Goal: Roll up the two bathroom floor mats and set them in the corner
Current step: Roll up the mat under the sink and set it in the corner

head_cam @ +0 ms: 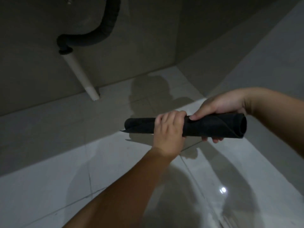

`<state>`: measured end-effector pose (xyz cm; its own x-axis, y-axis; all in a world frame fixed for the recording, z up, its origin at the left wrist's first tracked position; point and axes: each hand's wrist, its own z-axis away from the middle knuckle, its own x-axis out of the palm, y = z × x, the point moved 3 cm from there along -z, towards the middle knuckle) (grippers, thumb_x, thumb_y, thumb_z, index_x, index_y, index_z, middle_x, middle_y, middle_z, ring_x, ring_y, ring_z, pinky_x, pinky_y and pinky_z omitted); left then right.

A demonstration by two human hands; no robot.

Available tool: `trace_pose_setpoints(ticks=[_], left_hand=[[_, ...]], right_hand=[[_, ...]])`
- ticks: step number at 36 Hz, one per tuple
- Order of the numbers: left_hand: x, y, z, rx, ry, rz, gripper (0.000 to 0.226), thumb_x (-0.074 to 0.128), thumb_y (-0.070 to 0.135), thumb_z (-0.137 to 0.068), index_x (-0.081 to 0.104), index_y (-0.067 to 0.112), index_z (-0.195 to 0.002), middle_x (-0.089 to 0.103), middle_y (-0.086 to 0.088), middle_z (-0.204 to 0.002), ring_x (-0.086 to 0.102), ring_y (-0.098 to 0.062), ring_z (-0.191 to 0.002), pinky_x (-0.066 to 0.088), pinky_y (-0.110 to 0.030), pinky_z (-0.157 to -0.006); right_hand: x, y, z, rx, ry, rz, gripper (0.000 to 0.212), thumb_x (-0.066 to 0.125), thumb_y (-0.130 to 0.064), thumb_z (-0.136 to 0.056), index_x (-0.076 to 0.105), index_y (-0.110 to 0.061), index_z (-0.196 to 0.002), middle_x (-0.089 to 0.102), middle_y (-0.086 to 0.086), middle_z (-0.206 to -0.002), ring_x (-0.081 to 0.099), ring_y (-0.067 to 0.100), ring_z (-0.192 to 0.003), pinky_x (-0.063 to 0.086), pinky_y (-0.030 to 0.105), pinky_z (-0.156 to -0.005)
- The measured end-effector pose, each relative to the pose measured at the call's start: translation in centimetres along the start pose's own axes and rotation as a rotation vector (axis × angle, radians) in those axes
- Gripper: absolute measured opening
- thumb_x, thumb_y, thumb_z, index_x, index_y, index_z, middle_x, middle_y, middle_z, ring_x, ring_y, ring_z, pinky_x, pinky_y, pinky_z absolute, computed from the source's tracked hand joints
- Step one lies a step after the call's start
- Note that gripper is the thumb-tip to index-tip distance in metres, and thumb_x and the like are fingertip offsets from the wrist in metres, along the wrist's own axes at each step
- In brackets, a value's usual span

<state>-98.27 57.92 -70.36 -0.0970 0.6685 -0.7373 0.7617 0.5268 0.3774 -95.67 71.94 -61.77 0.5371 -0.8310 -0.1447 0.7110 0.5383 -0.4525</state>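
Observation:
A black floor mat [205, 126], rolled into a tight tube, is held level above the glossy tiled floor. My left hand [169, 130] wraps around its middle from the near side. My right hand [220, 106] grips it from above near the open right end, fingertips showing under the roll. A loose corner of the mat sticks out at the left end. Only this one mat is in view. The room's corner [176, 65], where two walls meet the floor, lies beyond the roll.
A black flexible hose [105, 30] curves down the far wall into a white pipe [80, 74] that slants to the floor at the left. The grey floor tiles [65, 170] are shiny, with shadows of my arms and a lamp reflection at lower right.

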Motion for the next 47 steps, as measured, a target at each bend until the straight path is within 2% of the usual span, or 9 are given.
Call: trace_pose_setpoints(ticks=[5,10,14,18,27,34,38,42,47], left_hand=[[1.6,0.4,-1.6,0.008,-0.091,0.004,0.067,0.082,0.014,-0.053,0.054,0.012,-0.114,0.063,-0.006,-0.111,0.057,-0.026,-0.106,0.025,-0.035,-0.101],[3.6,-0.7,-2.1,-0.274,-0.239,0.152,0.074,0.068,0.009,-0.071,0.035,0.012,-0.137,0.034,-0.006,-0.143,0.027,-0.022,-0.135,0.019,-0.038,-0.116],[5.1,-0.6,-3.6,-0.755,-0.353,0.41,0.055,0.057,0.017,-0.089,0.034,0.015,-0.139,0.048,-0.002,-0.129,0.055,-0.015,-0.104,0.045,-0.015,-0.075],[8.7,0.8,-6.8,-1.193,-0.406,0.855,0.029,0.046,0.034,-0.098,0.052,0.011,-0.114,0.06,-0.008,-0.096,0.064,-0.025,-0.077,0.056,-0.031,-0.059],[14.6,2.8,-12.2,-1.284,-0.492,0.981,0.045,0.058,0.045,-0.09,0.062,0.008,-0.114,0.068,-0.012,-0.1,0.068,-0.024,-0.075,0.058,-0.031,-0.061],[21.2,0.9,-12.3,-1.291,-0.423,1.01,0.036,0.076,0.023,-0.079,0.062,0.003,-0.106,0.071,-0.012,-0.092,0.07,-0.025,-0.076,0.057,-0.033,-0.062],[25.0,-0.8,-12.3,-1.229,-0.418,1.03,0.034,0.072,0.019,-0.082,0.059,0.006,-0.112,0.071,-0.014,-0.105,0.069,-0.029,-0.092,0.056,-0.043,-0.084],[28.1,-1.4,-12.5,-1.227,-0.433,1.102,0.034,0.065,0.009,-0.086,0.056,0.004,-0.119,0.067,-0.016,-0.113,0.067,-0.03,-0.097,0.056,-0.038,-0.078],[31.8,-1.6,-13.7,-1.274,-0.351,1.198,0.03,0.068,0.009,-0.084,0.06,-0.001,-0.111,0.068,-0.019,-0.107,0.068,-0.033,-0.093,0.054,-0.043,-0.086]], right_hand=[[-1.9,2.3,-0.8,-0.105,0.112,-0.173,0.038,0.059,-0.03,-0.084,0.063,0.003,-0.102,0.07,0.016,-0.074,0.066,0.02,-0.054,0.054,0.027,-0.048],[-5.2,4.6,-2.3,-0.218,0.438,-0.05,0.024,0.069,-0.026,-0.081,0.07,-0.004,-0.091,0.072,0.011,-0.074,0.068,0.024,-0.059,0.056,0.03,-0.056],[-7.6,6.1,-3.7,-0.26,0.593,0.067,0.029,0.071,-0.037,-0.076,0.074,-0.016,-0.096,0.073,0.009,-0.094,0.069,0.028,-0.084,0.056,0.038,-0.081],[-9.9,7.3,-5.5,-0.316,0.678,0.111,0.032,0.07,-0.038,-0.078,0.072,-0.017,-0.102,0.072,0.006,-0.098,0.067,0.023,-0.087,0.053,0.032,-0.082],[-13.7,10.5,-7.2,-0.502,0.726,0.079,0.034,0.067,-0.031,-0.078,0.063,-0.029,-0.112,0.068,-0.004,-0.093,0.065,0.018,-0.09,0.043,0.024,-0.069],[-14.6,12.9,-11.1,-0.491,0.933,0.174,0.049,0.065,-0.043,-0.073,0.055,-0.029,-0.119,0.059,0.002,-0.085,0.06,0.021,-0.08,0.046,0.028,-0.069],[-14.6,15.7,-13.0,-0.464,0.868,0.044,0.029,0.061,-0.029,-0.084,0.058,-0.029,-0.113,0.066,0.004,-0.085,0.065,0.02,-0.073,0.053,0.031,-0.064],[-14.9,18.7,-13.2,-0.459,0.798,-0.165,0.029,0.058,-0.011,-0.089,0.064,-0.021,-0.115,0.067,0.001,-0.101,0.065,0.017,-0.089,0.052,0.02,-0.08],[-17.4,19.5,-16.0,-0.388,0.849,-0.215,0.028,0.052,-0.003,-0.092,0.067,-0.012,-0.114,0.07,0.012,-0.102,0.067,0.028,-0.093,0.055,0.04,-0.085]])
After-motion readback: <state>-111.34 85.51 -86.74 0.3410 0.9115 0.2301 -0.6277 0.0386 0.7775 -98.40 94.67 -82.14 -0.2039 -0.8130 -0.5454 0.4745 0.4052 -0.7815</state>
